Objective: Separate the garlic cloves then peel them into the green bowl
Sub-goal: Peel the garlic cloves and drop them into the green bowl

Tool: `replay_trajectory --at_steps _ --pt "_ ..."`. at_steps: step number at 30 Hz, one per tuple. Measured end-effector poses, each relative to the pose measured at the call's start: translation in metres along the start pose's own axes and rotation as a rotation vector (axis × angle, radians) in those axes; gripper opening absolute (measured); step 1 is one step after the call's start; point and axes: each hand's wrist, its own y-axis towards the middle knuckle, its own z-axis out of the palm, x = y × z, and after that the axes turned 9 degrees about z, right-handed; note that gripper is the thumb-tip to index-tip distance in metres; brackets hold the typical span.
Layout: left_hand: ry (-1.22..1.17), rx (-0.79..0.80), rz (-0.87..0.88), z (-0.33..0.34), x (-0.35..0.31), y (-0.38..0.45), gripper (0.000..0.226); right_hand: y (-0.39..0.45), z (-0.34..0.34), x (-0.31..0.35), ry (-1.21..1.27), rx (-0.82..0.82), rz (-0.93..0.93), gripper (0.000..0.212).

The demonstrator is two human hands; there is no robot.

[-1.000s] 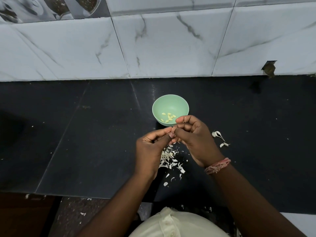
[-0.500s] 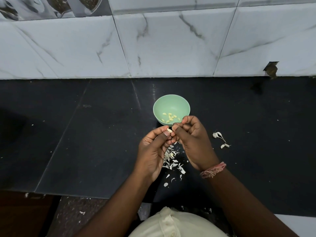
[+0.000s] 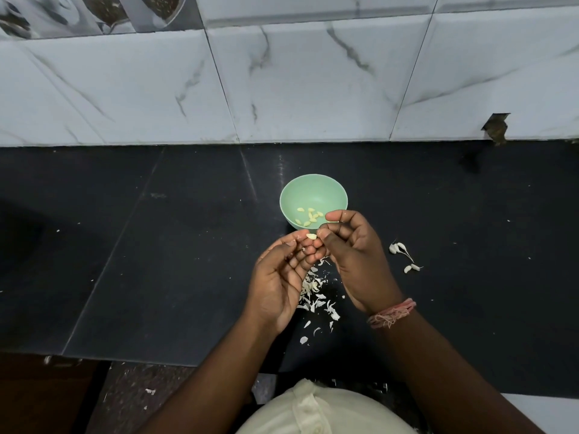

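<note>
From my head camera I look down at a black stone counter [image 3: 175, 261] that runs up to a wall of white marble-patterned tiles [image 3: 313, 89]. A small green bowl [image 3: 313, 187] sits on the counter just beyond my hands, with a handful of peeled, pale yellow garlic cloves [image 3: 308, 217] lying in its bottom.

My left hand [image 3: 282, 277] is turned palm up with the fingers loosely curled. A single peeled garlic clove [image 3: 311, 236] rests at my left fingertips [image 3: 300, 238], held lightly between them. My right hand [image 3: 354, 249] meets it from the right: its thumb and forefinger come together at the clove's right end, touching or nearly touching it, while the other fingers curl in above, close to the bowl's near rim. The clove sits just short of the bowl, not in it. I cannot tell whether my right hand also pinches a scrap of skin.

Below and between my hands, a scatter of white papery garlic skins [image 3: 316, 296] lies on the counter. To the right of my right hand, well apart from the bowl, a few unpeeled garlic cloves [image 3: 398, 247] with thin stems lie on the counter. A pink thread band [image 3: 391, 313] circles my right wrist. My cream garment [image 3: 313, 411] shows at the bottom edge.
</note>
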Motion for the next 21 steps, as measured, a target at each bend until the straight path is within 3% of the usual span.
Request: replay_trajectory --at_steps 12,16,21 --pt "0.104 -0.090 -0.079 0.003 0.011 0.026 0.022 0.024 -0.001 -0.005 0.012 -0.060 0.150 0.023" --pt "0.113 -0.327 0.006 -0.016 -0.006 0.048 0.011 0.041 -0.025 0.003 0.117 -0.241 0.194 0.018" --pt "0.340 -0.443 -0.081 -0.041 -0.014 0.036 0.024 0.023 -0.057 -0.005 -0.109 -0.348 0.160 0.016"
